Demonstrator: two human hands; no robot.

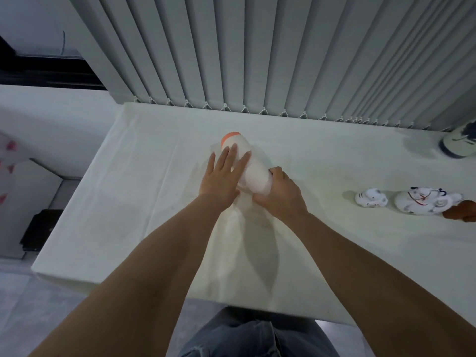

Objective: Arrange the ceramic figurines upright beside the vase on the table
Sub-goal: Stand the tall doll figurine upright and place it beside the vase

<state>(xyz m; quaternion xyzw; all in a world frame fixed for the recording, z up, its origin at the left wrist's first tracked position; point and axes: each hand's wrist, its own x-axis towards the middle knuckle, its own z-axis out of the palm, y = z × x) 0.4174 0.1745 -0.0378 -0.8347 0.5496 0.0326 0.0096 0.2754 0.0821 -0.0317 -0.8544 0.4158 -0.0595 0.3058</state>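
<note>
A tall white vase (253, 171) with an orange rim lies tilted on the white tablecloth (128, 202) at the table's middle. My left hand (222, 179) rests flat on its side with fingers spread. My right hand (279, 195) is closed around its near end. To the right, a small white ceramic figurine (371, 198) and a larger white one with red and blue markings (425, 202) lie on the cloth. A brown figurine (461, 211) touches the larger one at the frame's edge.
Grey vertical blinds (257, 47) hang along the table's far edge. A blue-and-white ceramic piece (458, 143) stands at the far right corner. A dark box (41, 230) and a low cabinet sit on the floor to the left. My jeans (257, 336) show below the near edge.
</note>
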